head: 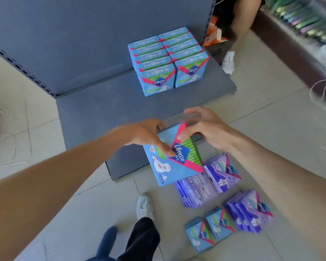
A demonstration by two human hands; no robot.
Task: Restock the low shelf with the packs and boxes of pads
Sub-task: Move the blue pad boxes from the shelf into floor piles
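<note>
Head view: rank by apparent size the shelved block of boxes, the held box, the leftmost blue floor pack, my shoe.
1. block of boxes
2. held box, though nearness enlarges it
3. blue pack
4. shoe

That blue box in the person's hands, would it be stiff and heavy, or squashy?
Probably stiff: the blue box keeps flat faces and sharp corners between the left hand and right hand. Likely light for its size, since finger grips alone carry it.
</note>
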